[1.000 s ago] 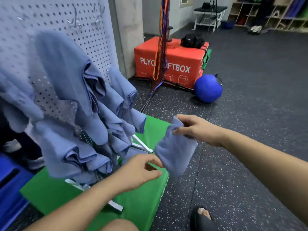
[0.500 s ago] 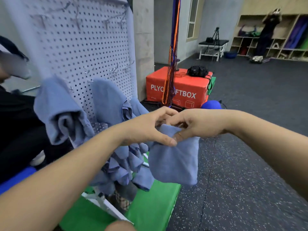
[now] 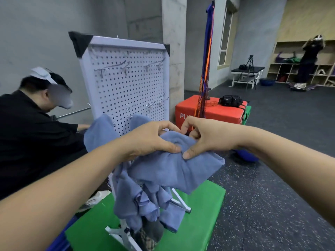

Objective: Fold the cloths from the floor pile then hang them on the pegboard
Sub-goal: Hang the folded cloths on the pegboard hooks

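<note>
Before white pegboard (image 3: 126,84) | L hand (image 3: 146,140) + R hand (image 3: 204,138) both pinching folded blue cloth (image 3: 174,165) | more cloths hung below.

Covered parts
Blue cloth (image 3: 174,167) hides the pegboard's (image 3: 126,84) lower pegs; right hand (image 3: 204,136) covers the red box's (image 3: 217,115) lettering.

Even indoor light, soft shadows, slight blur, wide-angle edge distortion.

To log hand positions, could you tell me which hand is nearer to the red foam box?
Right. The right hand overlaps the front-left corner of the red foam box in view; the left hand is further left, before the white pegboard. Both grip the blue cloth.
</note>
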